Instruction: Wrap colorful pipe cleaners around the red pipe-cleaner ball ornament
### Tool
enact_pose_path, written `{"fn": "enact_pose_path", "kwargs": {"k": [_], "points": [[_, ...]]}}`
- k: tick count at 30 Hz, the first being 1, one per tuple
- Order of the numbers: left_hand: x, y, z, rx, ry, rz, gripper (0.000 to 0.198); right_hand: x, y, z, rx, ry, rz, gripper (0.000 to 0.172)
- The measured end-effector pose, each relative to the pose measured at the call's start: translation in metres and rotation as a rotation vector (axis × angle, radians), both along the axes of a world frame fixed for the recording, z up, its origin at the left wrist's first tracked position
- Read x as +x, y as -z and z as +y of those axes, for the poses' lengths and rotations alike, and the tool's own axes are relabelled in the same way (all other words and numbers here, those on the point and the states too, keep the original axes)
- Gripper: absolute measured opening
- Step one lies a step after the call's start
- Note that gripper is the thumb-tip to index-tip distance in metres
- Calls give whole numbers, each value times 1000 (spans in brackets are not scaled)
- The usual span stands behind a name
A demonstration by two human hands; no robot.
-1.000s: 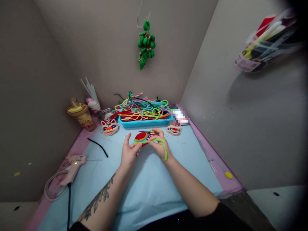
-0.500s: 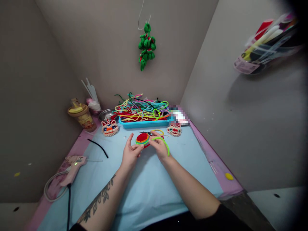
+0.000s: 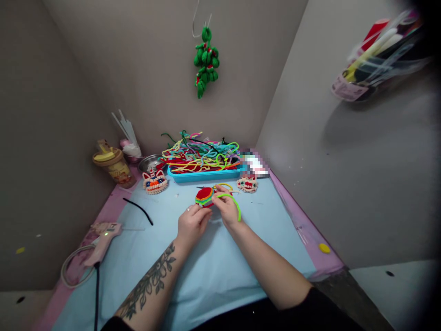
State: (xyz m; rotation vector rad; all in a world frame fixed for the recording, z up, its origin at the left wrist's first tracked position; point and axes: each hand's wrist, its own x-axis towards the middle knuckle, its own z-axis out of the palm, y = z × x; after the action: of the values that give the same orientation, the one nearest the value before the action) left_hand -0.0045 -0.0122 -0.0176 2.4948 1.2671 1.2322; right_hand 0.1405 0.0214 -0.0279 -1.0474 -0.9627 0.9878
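Observation:
Both hands meet over the middle of the light blue mat (image 3: 213, 271). My left hand (image 3: 191, 222) pinches the lower edge of a small round piece (image 3: 204, 195) with a red centre and coloured rings of pipe cleaner. My right hand (image 3: 225, 209) pinches a bright green pipe cleaner (image 3: 234, 203) that runs from the round piece and arcs over the back of the hand. Just behind the hands lie a yellow pipe cleaner loop (image 3: 224, 186) and a thin dark tool.
A blue tray (image 3: 203, 175) heaped with coloured pipe cleaners stands at the back. Two small cat-face pieces (image 3: 155, 181) (image 3: 247, 184) flank it. A black pipe cleaner (image 3: 138, 209) and a glue gun (image 3: 101, 232) lie at left, beside a lidded cup (image 3: 113, 164). A green ornament (image 3: 205, 59) hangs on the wall.
The round piece has been lifted and tilted a little farther from me. My left fingers have closed under it. The green pipe cleaner's free end has curled in nearer the right hand.

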Motion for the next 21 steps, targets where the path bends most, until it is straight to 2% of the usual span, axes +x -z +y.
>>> {"fn": "enact_pose_path", "kwargs": {"k": [5, 8, 11, 14, 15, 17, 21], "points": [[-5, -2, 5, -158, -49, 79, 19, 12, 0, 9, -18, 124, 115, 16], [-17, -3, 15, -238, -211, 14, 16, 21, 3, 15, -27, 180, 168, 17], [-39, -4, 31, -241, -449, -287, 16, 27, 4, 17, -17, 207, 171, 18], [-60, -5, 45, -291, -689, -796, 23, 27, 2, 16, 0, 191, 126, 19], [-64, -6, 47, -298, -727, -912, 29, 26, 1, 14, 10, 183, 102, 19], [-63, -7, 46, -340, -699, -971, 42, 23, -1, 11, 23, 161, 56, 19], [-36, -11, 31, -448, -363, -781, 30, 15, -4, 3, 12, 94, 39, 22]]}}
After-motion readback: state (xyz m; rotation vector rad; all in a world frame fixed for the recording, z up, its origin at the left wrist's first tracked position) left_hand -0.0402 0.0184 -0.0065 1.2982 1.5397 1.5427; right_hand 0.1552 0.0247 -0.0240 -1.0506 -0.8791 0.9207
